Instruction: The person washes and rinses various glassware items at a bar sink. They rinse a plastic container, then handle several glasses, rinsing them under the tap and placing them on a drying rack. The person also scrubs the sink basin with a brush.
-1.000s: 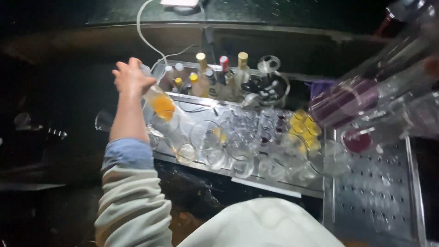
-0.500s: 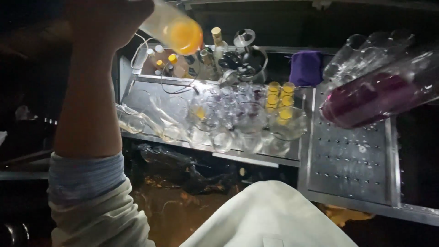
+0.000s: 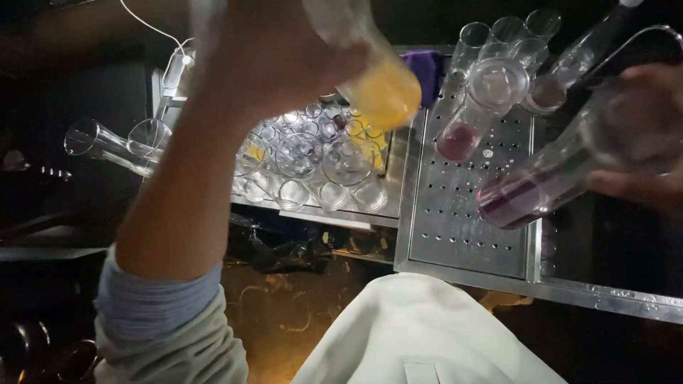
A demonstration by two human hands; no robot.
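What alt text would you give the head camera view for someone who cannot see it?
Seen from above at a dim bar station, the left hand lifts a clear bottle of orange liquid while the right hand tilts a glass with purple liquid over a perforated metal tray. Empty glasses crowd a bin beside the tray.

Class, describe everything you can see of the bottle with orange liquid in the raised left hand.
The bottle with orange liquid looks like clear plastic or glass, blurred by motion. Orange liquid fills its lower, rounded end, which points down and to the right; the upper part looks clear. It is tilted, held high near the camera above the tray of empty glasses. The left hand wraps its upper part, hiding any neck or cap. Nothing else touches it.
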